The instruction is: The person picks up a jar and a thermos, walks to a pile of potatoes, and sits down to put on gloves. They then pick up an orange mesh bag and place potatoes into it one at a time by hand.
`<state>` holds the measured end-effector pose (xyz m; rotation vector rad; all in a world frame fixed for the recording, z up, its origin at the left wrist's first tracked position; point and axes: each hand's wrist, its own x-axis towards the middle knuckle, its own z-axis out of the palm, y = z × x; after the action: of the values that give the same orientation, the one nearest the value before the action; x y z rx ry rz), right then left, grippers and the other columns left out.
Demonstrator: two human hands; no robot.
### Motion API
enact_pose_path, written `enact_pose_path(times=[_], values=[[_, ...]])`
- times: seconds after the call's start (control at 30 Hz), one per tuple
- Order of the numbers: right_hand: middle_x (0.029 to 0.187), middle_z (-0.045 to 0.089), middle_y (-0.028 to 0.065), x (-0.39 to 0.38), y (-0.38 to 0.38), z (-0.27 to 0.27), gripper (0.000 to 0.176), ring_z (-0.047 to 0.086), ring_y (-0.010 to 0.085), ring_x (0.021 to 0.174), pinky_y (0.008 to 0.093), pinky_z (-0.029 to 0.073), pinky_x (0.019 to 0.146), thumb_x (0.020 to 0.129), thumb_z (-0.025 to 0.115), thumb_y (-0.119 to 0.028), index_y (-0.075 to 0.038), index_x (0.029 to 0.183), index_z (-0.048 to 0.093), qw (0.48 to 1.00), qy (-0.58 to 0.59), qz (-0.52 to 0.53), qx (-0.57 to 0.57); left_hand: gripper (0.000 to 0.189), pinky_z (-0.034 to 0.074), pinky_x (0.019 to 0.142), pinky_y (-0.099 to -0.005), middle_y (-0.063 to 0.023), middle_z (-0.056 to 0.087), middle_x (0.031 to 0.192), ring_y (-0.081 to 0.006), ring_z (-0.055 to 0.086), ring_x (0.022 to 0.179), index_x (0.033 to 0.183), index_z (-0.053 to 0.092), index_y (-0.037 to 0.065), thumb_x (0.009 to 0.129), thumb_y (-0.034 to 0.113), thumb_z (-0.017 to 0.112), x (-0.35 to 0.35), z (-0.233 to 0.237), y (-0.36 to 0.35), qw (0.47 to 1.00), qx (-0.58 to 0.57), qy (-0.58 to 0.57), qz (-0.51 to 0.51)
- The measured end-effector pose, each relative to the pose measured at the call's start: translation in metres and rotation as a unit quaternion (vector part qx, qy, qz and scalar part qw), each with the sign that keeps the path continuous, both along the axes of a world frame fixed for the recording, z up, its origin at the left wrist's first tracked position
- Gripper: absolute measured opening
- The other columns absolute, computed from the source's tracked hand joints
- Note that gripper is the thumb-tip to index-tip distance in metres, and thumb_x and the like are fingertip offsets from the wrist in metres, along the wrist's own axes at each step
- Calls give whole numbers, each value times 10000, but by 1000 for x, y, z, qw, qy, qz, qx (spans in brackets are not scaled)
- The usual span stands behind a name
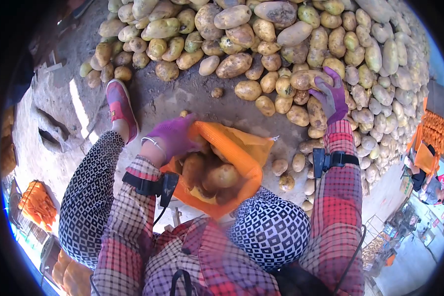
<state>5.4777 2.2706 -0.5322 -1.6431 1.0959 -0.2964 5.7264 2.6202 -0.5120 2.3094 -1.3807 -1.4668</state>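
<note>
My left hand (174,135), in a purple glove, is at the left rim of an orange mesh bag (254,172), its fingers closed over the edge; part of the fingers is hidden. Several potatoes (221,177) lie inside the bag, somewhat blurred. The bag stands with its mouth open between my knees. At the edge of the large pile, my right hand (334,96), in a purple and grey glove, has thumb and fingers round a long potato (305,79), which rests against others.
A big potato heap (370,89) spreads along the top and right. One small potato (217,92) lies alone on the dirt floor (182,96). Orange bags (37,204) are stacked at the left. Another person (434,190) is at the far right, near more orange bags (434,130).
</note>
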Motion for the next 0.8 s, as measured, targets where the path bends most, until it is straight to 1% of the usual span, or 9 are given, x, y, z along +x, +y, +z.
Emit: enact_pose_path(times=[0.03, 0.07, 0.2, 0.27, 0.33, 0.43, 0.57, 0.73, 0.8], values=[[1353, 458, 149, 0, 25, 24, 620, 527, 254, 1155, 373, 550, 876, 840, 650, -19, -53, 1394, 373, 985, -105, -90, 103, 680, 484, 896, -434, -230, 627, 1132, -387, 608, 1046, 1330, 479, 93, 755, 360, 723, -1, -2, 1, 1000, -1, -1, -3], [1353, 458, 149, -4, 43, 39, 620, 527, 254, 1155, 373, 550, 876, 840, 650, -19, -53, 1394, 373, 985, -106, -92, 102, 655, 490, 880, -432, -224, 638, 1106, -379, 615, 1038, 1305, 498, 85, 748, 344, 727, -3, -9, 1, 999, 25, -25, -3], [1373, 458, 160, -15, 96, 67, 602, 499, 270, 1229, 409, 512, 957, 860, 653, -91, -45, 1397, 385, 964, -225, -3, 144, 527, 505, 828, -417, -207, 670, 1008, -346, 647, 978, 1182, 590, 62, 737, 307, 728, 9, -43, 1, 995, 92, -24, -30], [1373, 464, 166, -8, 124, 79, 647, 500, 279, 1230, 409, 513, 955, 852, 691, -165, -50, 1405, 377, 939, -275, 38, 203, 444, 508, 811, -398, -188, 686, 957, -309, 665, 923, 1085, 646, 47, 729, 300, 729, 19, -55, 6, 999, 31, 25, 24], [1303, 530, 148, 1, 152, 81, 675, 587, 242, 1119, 356, 556, 853, 828, 728, -269, -54, 1381, 406, 932, -262, 26, 249, 433, 507, 787, -381, -155, 698, 951, -266, 670, 888, 1044, 670, 47, 716, 320, 745, 30, -56, 10, 998, -20, 48, 27], [1105, 615, 88, 14, 178, 82, 617, 626, 119, 865, 226, 505, 590, 845, 694, -380, -31, 1300, 464, 919, -69, 139, 362, 444, 502, 764, -373, -131, 702, 930, -237, 665, 861, 1026, 681, 52, 703, 345, 763, 35, -65, 6, 997, 11, 47, 58], [1031, 635, 82, 49, 212, 64, 533, 654, 118, 748, 214, 534, 596, 827, 727, -340, -64, 1246, 545, 865, 69, 299, 397, 438, 494, 743, -365, -123, 697, 899, -223, 654, 812, 996, 693, 62, 690, 363, 779, 37, -72, 3, 993, -7, 69, 94], [1060, 626, 90, 84, 231, 44, 554, 655, 127, 802, 239, 558, 640, 806, 759, -275, -75, 1273, 538, 873, 156, 236, 396, 437, 498, 749, -363, -130, 695, 891, -241, 657, 811, 993, 693, 64, 692, 369, 776, 36, -69, 6, 993, -51, 46, 99], [1108, 611, 90, 81, 246, 22, 583, 643, 151, 900, 262, 556, 694, 801, 766, -260, -81, 1298, 520, 930, 32, 195, 311, 432, 507, 757, -367, -141, 697, 905, -250, 664, 829, 998, 691, 60, 702, 365, 766, 35, -72, 7, 989, -61, 51, 122]])
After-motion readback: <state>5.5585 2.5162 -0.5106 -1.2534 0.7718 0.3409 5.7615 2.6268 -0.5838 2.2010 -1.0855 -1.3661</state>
